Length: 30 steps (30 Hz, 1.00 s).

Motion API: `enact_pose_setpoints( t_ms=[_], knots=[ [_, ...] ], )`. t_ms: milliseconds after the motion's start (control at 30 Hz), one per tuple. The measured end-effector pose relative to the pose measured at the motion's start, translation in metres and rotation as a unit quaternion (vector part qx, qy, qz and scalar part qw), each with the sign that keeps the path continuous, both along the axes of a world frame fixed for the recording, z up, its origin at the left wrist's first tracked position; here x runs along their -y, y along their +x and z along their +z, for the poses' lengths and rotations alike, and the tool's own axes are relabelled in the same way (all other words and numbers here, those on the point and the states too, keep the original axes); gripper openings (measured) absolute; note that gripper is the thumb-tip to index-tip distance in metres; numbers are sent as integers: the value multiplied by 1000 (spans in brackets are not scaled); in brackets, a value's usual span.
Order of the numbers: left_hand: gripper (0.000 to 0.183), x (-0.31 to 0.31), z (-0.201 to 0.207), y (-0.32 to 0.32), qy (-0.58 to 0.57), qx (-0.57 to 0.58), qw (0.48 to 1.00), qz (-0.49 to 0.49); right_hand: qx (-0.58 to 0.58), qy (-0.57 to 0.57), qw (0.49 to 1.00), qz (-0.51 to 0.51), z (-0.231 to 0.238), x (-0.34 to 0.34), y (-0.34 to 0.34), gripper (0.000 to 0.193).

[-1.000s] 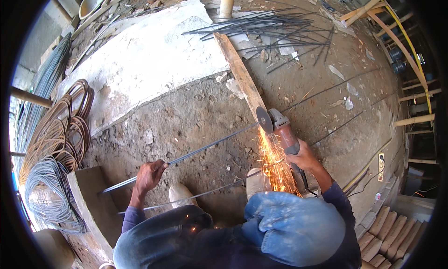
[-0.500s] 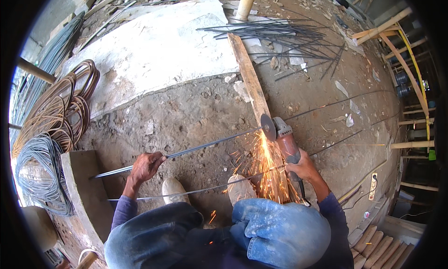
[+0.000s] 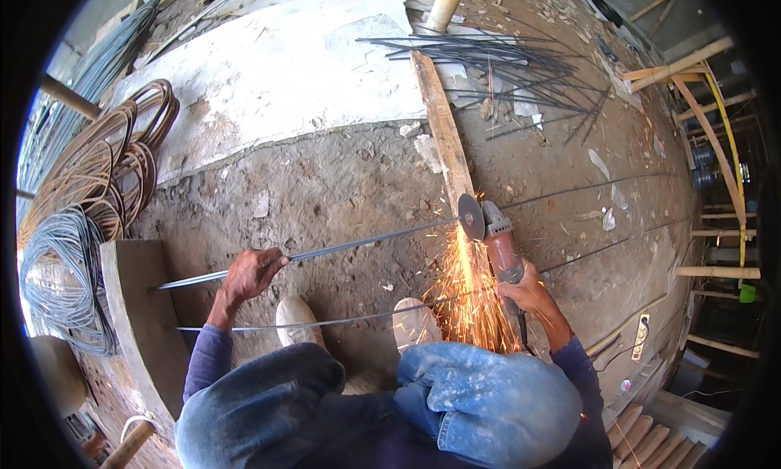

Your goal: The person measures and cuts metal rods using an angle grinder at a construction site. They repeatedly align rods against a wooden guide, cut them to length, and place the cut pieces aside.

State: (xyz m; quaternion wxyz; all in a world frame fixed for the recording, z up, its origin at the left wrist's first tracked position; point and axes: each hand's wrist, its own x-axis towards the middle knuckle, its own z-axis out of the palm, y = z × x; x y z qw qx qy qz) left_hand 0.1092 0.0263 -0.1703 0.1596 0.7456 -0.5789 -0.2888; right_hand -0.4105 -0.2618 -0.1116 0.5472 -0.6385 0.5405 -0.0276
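Observation:
My left hand (image 3: 254, 274) is closed around a small bundle of thin steel rods (image 3: 358, 242), which slants up to the right across a wooden plank (image 3: 443, 127). My right hand (image 3: 530, 293) grips the body of an angle grinder (image 3: 503, 253). Its dark cutting disc (image 3: 470, 217) meets the rods over the plank. A dense spray of orange sparks (image 3: 468, 286) shoots down toward my right shoe (image 3: 415, 324). Another rod (image 3: 358, 320) runs across in front of my shoes. The exact contact spot is partly hidden by disc and sparks.
A concrete block (image 3: 140, 314) stands at the left, by coils of grey wire (image 3: 61, 274) and rusty rod (image 3: 130, 156). Cut rods (image 3: 521, 70) lie in a pile beyond the plank. A power strip (image 3: 641, 337) lies at right, and a white sheet (image 3: 277, 70) covers ground at far left.
The whole view has shifted slightly. Both hands keep their grips, the disc stays against the rods, and the sparks look somewhat denser near it.

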Motion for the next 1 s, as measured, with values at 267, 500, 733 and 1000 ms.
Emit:
enact_pose_setpoints(
  t_ms=[267, 500, 733, 1000],
  knots=[
    [38, -6, -9, -3, 1, 46, 999, 4, -18, 36, 999, 9, -8, 6, -4, 44],
    [41, -9, -11, -10, 44, 44, 997, 39, 1, 29, 999, 15, -7, 12, -1, 43],
    [35, -13, -8, -18, 28, 63, 996, 53, 28, 63, 998, -8, -12, 17, 3, 44],
    [38, -10, -13, -9, 38, 40, 998, 40, 10, 17, 1000, 15, -26, 8, -17, 43]
  ],
)
